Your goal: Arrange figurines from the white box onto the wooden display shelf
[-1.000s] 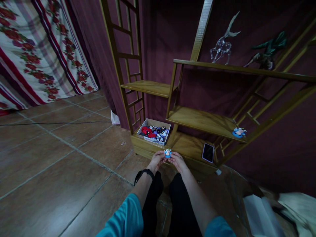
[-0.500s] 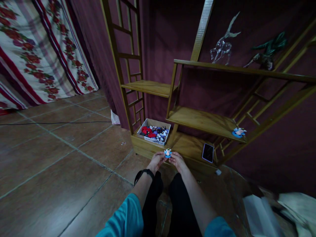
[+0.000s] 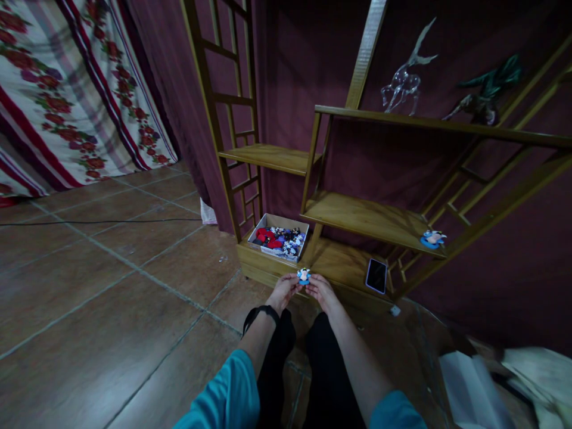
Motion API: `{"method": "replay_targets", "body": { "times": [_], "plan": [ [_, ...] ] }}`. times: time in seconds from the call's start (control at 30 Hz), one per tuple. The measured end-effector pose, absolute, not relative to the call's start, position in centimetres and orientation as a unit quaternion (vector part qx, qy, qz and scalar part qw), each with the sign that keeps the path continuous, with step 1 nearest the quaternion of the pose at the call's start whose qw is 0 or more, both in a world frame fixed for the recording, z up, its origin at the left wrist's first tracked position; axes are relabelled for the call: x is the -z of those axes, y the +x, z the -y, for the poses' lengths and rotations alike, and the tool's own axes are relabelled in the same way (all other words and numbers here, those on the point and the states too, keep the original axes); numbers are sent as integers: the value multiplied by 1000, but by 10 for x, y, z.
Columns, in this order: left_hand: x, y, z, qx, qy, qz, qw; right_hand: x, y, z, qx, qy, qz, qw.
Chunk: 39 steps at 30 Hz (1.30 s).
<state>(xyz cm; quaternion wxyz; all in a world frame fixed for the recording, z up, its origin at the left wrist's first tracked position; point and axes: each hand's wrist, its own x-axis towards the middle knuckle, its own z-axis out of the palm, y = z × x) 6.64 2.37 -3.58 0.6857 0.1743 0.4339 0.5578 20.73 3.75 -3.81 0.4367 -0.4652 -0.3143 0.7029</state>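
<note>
Between my two hands is a small blue-and-white toy figurine (image 3: 304, 276) with some pink on it, held upright in front of the shelf's low base. My left hand (image 3: 285, 289) pinches its left side; a black band circles that wrist. From the other side, the fingers of my right hand (image 3: 320, 289) close on its right edge. A similar figurine (image 3: 432, 239) on a blue base stands at the right end of the middle shelf. Just beyond my hands, a shallow open box (image 3: 292, 258) holds many small red, black, white and purple pieces.
A wooden display shelf (image 3: 361, 220) rises ahead. On its lower board lies a phone (image 3: 376, 276). A clear deer ornament (image 3: 402, 86) and a dark green ornament (image 3: 489, 89) stand on the upper board. A black cable (image 3: 111, 222) crosses the tiled floor at left.
</note>
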Motion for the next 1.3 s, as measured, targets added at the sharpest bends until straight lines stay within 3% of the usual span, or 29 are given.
{"method": "replay_targets", "body": {
  "times": [1.3],
  "plan": [
    [41, 65, -27, -556, 166, -437, 687, 33, 207, -37, -712, -464, 305, 430]
  ]
}}
